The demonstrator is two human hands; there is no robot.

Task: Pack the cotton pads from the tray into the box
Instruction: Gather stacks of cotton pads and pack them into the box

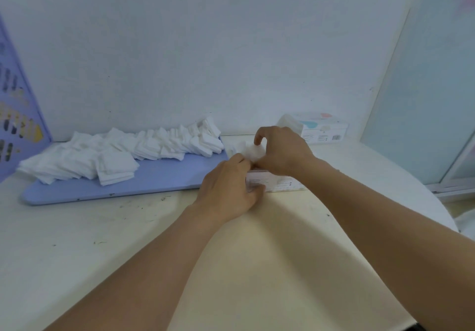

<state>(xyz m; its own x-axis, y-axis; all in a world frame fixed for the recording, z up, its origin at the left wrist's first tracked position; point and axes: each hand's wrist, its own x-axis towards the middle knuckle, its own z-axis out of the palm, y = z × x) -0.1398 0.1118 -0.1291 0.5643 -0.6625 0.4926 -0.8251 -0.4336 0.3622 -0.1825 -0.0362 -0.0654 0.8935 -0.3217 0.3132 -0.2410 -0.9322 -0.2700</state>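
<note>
Reaching forward from 6 o'clock, both bare forearms are extended over the cream table (pixel 257 266) and converge on the box (pixel 279 184), which is seen just right of centre, at the 3 o'clock end of the tray (pixel 159 174). The left hand (pixel 228 189) is laid palm down against the box's near left corner, fingers curled round its edge and thumb pressed on its front face; the box is gripped. The right hand (pixel 280 151) is arched over the box's open top, knuckles up, fingers bent downward onto a small bunch of white pads (pixel 253 151) held at the opening; whether these are pinched or only pressed cannot be told, as the fingertips are hidden. The remaining cotton pads (pixel 115 153) are heaped in overlapping stacks along the far edge of the lavender tray, from 9 o'clock to near centre. A second, closed box (pixel 316 127) is noted at 1 o'clock against the wall (pixel 205 48). A purple printed panel (pixel 18 115) is leaned at 9 o'clock.
</note>
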